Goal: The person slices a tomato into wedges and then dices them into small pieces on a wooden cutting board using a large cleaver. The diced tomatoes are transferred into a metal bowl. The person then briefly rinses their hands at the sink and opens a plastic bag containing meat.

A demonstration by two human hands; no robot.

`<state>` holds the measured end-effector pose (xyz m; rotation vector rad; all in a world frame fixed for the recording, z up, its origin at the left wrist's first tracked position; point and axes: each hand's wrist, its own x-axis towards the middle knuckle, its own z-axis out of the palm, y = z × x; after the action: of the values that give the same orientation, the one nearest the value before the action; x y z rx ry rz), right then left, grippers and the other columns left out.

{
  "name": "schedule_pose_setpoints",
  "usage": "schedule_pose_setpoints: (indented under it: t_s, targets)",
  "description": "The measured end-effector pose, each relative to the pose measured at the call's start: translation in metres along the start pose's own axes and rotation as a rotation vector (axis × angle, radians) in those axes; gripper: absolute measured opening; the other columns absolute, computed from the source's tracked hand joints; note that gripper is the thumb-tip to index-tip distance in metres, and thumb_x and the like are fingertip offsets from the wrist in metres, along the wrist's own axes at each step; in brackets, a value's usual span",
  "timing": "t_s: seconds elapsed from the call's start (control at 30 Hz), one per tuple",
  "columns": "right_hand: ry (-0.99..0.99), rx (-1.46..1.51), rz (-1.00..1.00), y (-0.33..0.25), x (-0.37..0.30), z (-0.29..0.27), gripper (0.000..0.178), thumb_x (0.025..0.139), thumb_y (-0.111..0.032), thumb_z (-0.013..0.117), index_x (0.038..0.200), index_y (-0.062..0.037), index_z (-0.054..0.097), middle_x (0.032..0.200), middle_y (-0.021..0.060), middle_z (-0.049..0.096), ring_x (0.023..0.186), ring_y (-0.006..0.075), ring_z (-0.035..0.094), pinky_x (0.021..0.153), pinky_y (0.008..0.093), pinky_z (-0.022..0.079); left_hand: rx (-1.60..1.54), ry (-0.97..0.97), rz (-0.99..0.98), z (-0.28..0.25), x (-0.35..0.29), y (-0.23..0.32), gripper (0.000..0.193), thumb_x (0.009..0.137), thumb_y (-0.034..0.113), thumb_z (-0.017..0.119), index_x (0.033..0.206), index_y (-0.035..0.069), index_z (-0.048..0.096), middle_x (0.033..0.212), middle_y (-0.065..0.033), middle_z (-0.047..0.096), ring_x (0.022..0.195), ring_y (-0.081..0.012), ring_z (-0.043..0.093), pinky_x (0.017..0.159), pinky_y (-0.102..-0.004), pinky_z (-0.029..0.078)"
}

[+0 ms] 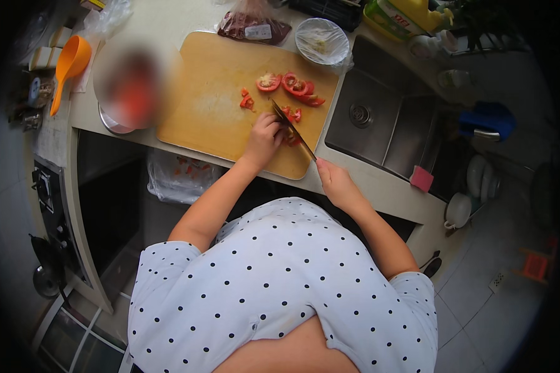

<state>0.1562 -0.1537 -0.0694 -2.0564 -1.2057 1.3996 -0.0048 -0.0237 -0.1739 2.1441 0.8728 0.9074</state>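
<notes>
A yellow-brown cutting board [208,93] lies on the counter before me. My right hand [337,181] is closed round the handle of a kitchen knife [298,135], whose dark blade slants up and left across the board. Left of the blade, my left hand [266,138] has its fingers curled down onto a piece of tomato, mostly hidden by the fingers and the knife. Several tomato slices [300,85] lie beyond the knife tip. Small chopped tomato pieces [247,99] sit left of them, and more lie just right of the blade.
Left of the board stands a blurred bowl [109,118] with something red inside. An orange ladle [71,65] lies farther left. Behind the board are bagged dark-red meat [253,28] and a film-covered bowl [322,42]. The steel sink [361,140] is at the right, a pink sponge [421,178] on its near edge.
</notes>
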Motion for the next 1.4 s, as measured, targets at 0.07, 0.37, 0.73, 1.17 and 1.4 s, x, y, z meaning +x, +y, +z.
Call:
schedule_pose_setpoints:
  t_s: [0.07, 0.37, 0.73, 1.17, 1.4]
  targets:
    - [0.047, -0.015, -0.054, 0.001, 0.012, 0.012, 0.045, 0.098, -0.036, 0.036, 0.111, 0.0012, 0.057, 0.083, 0.0251, 0.062, 0.082, 0.0398, 0.061, 0.076, 0.0398, 0.047, 0.006, -0.012, -0.001, 0.002, -0.001, -0.004, 0.014, 0.067, 0.000, 0.067, 0.081, 0.000, 0.064, 0.092, -0.0159, 0.061, 0.092, -0.0331, 0.056, 0.080, -0.0390, 0.048]
    - [0.085, 0.067, -0.119, -0.017, 0.038, 0.004, 0.044, 0.098, -0.037, 0.037, 0.111, 0.0000, 0.057, 0.071, 0.0217, 0.060, 0.069, 0.0347, 0.061, 0.066, 0.0401, 0.047, -0.044, 0.073, -0.172, 0.007, 0.012, 0.018, 0.018, 0.069, 0.007, 0.070, 0.083, 0.000, 0.063, 0.093, -0.0142, 0.059, 0.092, -0.0325, 0.054, 0.080, -0.0390, 0.046]
    - [0.011, 0.074, 0.005, 0.002, 0.008, -0.029, 0.049, 0.098, -0.041, 0.035, 0.100, 0.0031, 0.057, 0.070, 0.0165, 0.055, 0.067, 0.0222, 0.053, 0.068, 0.0345, 0.044, 0.034, 0.077, -0.003, 0.013, 0.024, 0.011, 0.014, 0.069, 0.002, 0.069, 0.080, 0.001, 0.062, 0.093, -0.0125, 0.059, 0.089, -0.0307, 0.055, 0.078, -0.0381, 0.047]
    - [-0.011, -0.028, -0.090, -0.014, 0.038, -0.008, 0.047, 0.096, -0.040, 0.038, 0.108, 0.0010, 0.059, 0.084, 0.0253, 0.063, 0.082, 0.0427, 0.060, 0.075, 0.0434, 0.047, 0.024, 0.073, 0.013, 0.013, 0.012, -0.002, 0.014, 0.068, 0.002, 0.065, 0.082, 0.002, 0.064, 0.087, -0.0147, 0.061, 0.088, -0.0333, 0.056, 0.079, -0.0402, 0.047]
    - [0.068, -0.158, -0.220, -0.033, 0.082, 0.024, 0.045, 0.096, -0.038, 0.041, 0.114, -0.0015, 0.058, 0.082, 0.0237, 0.063, 0.079, 0.0408, 0.061, 0.071, 0.0415, 0.049, -0.062, 0.088, -0.038, 0.008, 0.005, -0.001, 0.021, 0.070, 0.002, 0.065, 0.092, 0.001, 0.063, 0.092, -0.0164, 0.060, 0.088, -0.0359, 0.056, 0.079, -0.0408, 0.047]
